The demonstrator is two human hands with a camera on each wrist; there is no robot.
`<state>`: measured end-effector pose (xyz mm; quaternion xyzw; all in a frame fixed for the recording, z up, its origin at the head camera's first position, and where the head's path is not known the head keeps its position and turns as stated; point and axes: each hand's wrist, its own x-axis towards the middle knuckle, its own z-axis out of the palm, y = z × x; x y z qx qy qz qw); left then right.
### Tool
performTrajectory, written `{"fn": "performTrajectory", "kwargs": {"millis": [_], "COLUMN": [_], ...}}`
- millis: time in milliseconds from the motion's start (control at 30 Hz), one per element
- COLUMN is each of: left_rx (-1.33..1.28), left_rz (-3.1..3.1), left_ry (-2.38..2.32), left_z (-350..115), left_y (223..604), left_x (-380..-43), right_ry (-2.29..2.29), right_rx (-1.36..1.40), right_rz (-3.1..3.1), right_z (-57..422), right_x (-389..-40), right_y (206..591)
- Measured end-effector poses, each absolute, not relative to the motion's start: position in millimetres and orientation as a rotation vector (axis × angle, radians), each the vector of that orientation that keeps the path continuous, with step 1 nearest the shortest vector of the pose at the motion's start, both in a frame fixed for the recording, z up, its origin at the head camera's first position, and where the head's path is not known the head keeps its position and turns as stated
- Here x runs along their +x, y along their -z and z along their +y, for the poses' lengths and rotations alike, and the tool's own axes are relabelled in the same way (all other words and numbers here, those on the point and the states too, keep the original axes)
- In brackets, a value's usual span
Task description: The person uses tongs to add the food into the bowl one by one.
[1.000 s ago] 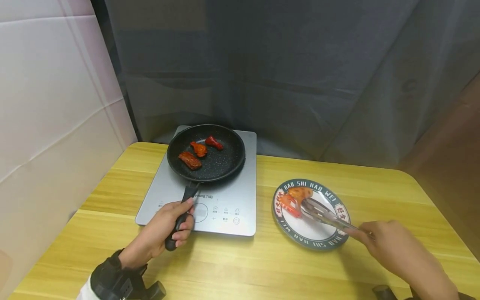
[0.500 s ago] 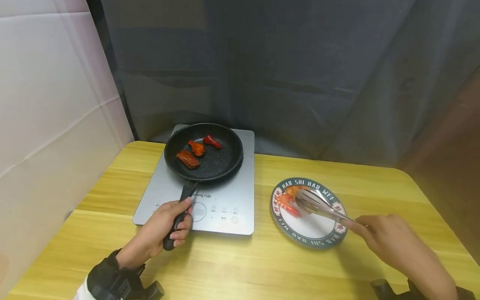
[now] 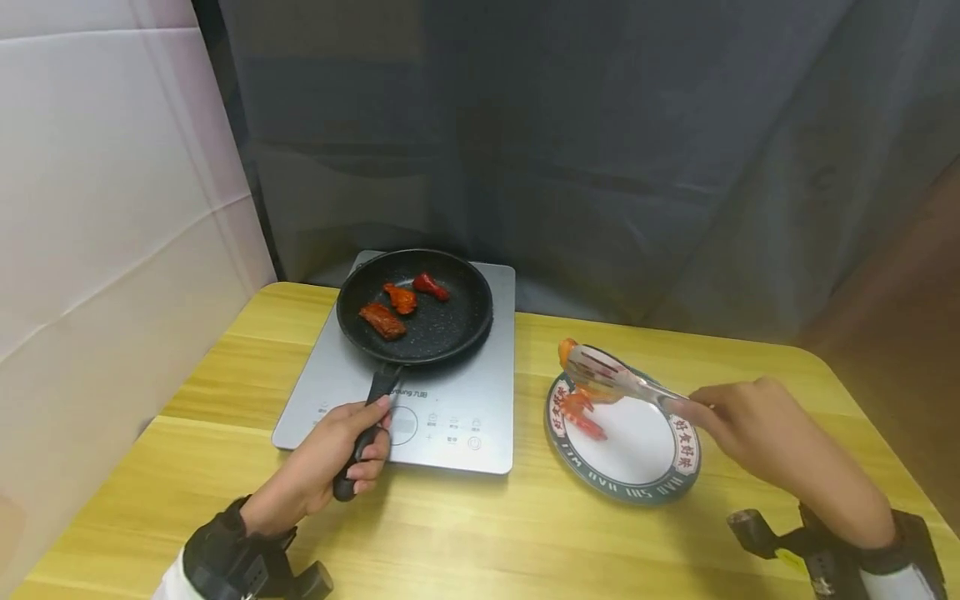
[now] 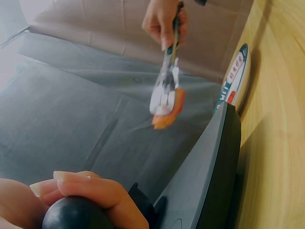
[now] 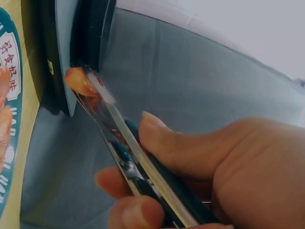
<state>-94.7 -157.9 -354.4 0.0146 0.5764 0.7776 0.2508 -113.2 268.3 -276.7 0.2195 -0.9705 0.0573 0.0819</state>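
Note:
My left hand (image 3: 337, 450) grips the black handle (image 3: 384, 382) of a frying pan (image 3: 453, 329). In the pan lie a brown rib-like piece of meat (image 3: 382, 321), an orange drumstick (image 3: 401, 298) and a red drumstick (image 3: 431, 287). My right hand (image 3: 765, 425) holds metal tongs (image 3: 618, 377), thumb on one arm and fingers on the other. Pinched in the tongs' ends is an orange-brown piece of food (image 5: 80, 82), raised above the plate (image 3: 630, 492); its kind is unclear. A red-and-white shrimp (image 3: 583, 415) lies on the plate.
The pan sits on a silver induction cooker (image 3: 465, 417) on a wooden table (image 3: 450, 533). A dark cloth (image 3: 562, 167) hangs behind, a white sheet (image 3: 112, 208) at the left and a brown surface (image 3: 900, 333) at the right.
The tongs have closed on the orange-brown piece and lifted it off the plate, my right hand rising with them. My left hand stays on the pan's handle.

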Motion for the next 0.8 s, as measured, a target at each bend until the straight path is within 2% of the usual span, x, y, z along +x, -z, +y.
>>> {"fn": "performTrajectory", "kwargs": {"millis": [233, 800], "left_rx": [0.052, 0.05], "left_rz": [1.58, 1.577], "left_ry": [-2.115, -2.12], "left_z": [-159, -159], "left_y": [355, 357], "left_x": [-95, -95], "right_ry": [-0.189, -0.347], "right_rx": [0.7, 0.889], "right_rz": [-2.929, -2.942], "right_z": [234, 161], "right_x": [-139, -182], "right_y": [257, 239]}}
